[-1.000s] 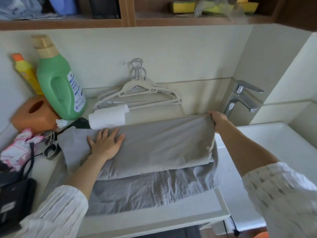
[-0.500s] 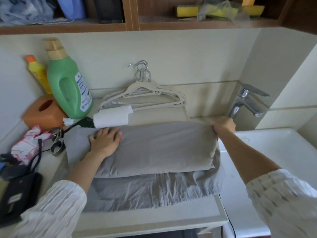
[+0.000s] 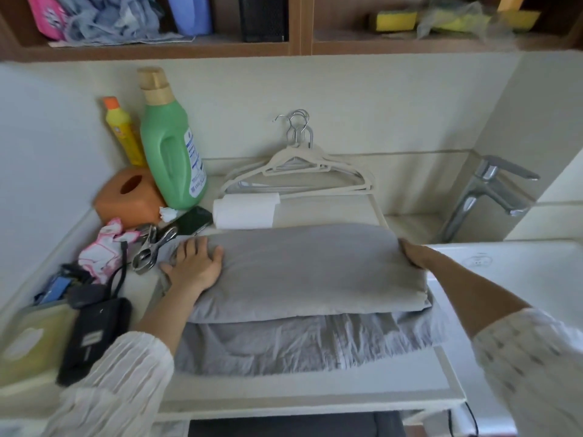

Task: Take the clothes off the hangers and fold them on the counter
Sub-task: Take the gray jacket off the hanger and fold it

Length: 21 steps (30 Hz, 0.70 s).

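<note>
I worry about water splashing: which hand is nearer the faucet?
Right. The right hand grips the grey garment's end just below the faucet; the left hand presses its far end.

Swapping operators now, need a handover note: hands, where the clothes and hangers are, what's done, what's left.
Left hand: flat, fingers straight, pressing the left end of the folded light grey garment.
Right hand: fingers wrapped over the garment's right end.
The garment lies on a darker grey crinkled garment spread on the white counter.
Empty cream plastic hangers lean against the back wall.
Done: both garments are off the hangers; the top one is folded lengthwise.
Left: probably finish folding the top garment, then fold the one beneath.
</note>
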Each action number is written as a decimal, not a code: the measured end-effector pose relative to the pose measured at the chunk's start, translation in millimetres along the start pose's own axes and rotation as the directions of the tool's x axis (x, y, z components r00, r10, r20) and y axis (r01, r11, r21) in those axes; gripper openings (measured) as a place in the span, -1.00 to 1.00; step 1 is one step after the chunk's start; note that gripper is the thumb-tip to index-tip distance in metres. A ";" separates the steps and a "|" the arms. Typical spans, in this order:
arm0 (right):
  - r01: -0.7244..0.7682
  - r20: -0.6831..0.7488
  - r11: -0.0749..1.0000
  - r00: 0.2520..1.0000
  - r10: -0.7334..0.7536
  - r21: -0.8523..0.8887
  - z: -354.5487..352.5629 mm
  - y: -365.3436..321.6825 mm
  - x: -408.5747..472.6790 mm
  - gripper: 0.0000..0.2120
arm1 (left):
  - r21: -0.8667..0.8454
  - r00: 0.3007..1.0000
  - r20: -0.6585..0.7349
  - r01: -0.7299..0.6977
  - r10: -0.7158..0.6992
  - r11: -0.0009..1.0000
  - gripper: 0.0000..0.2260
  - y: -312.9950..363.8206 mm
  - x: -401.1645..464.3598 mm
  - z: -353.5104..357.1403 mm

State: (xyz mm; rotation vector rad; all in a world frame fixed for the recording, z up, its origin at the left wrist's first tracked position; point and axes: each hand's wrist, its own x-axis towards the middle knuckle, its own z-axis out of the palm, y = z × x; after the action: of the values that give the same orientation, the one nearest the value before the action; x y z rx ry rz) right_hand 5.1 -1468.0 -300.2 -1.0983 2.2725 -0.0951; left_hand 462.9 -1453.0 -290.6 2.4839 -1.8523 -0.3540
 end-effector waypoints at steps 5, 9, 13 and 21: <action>0.220 -0.390 0.967 0.886 -0.252 -0.125 -26.8 -31.7 -38.1 -0.62 | 0.089 0.925 -0.285 -0.235 0.251 0.968 -0.51 40.0 -0.1 -24.0; 0.561 0.006 0.754 0.804 -0.595 -0.342 -13.4 -86.3 -63.3 -0.28 | -0.114 0.836 0.128 -0.522 0.534 0.845 -0.41 76.1 19.1 -34.7; 0.557 0.182 0.728 0.827 -0.532 -0.400 -4.6 -103.7 -68.5 -0.02 | -0.039 0.812 0.331 -0.498 0.481 0.866 -0.23 82.3 36.3 -41.4; 0.490 -0.194 0.637 0.682 -0.705 -0.595 -17.9 -110.7 -113.2 -0.85 | 0.156 0.869 0.163 -0.490 0.467 0.857 -0.35 84.7 13.0 -71.2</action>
State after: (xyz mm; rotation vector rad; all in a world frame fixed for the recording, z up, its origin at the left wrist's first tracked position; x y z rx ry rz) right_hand 125.1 -1461.0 -195.5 -2.3284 2.2018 -0.0013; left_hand 400.3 -1498.6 -210.5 2.0191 -2.5751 -0.3180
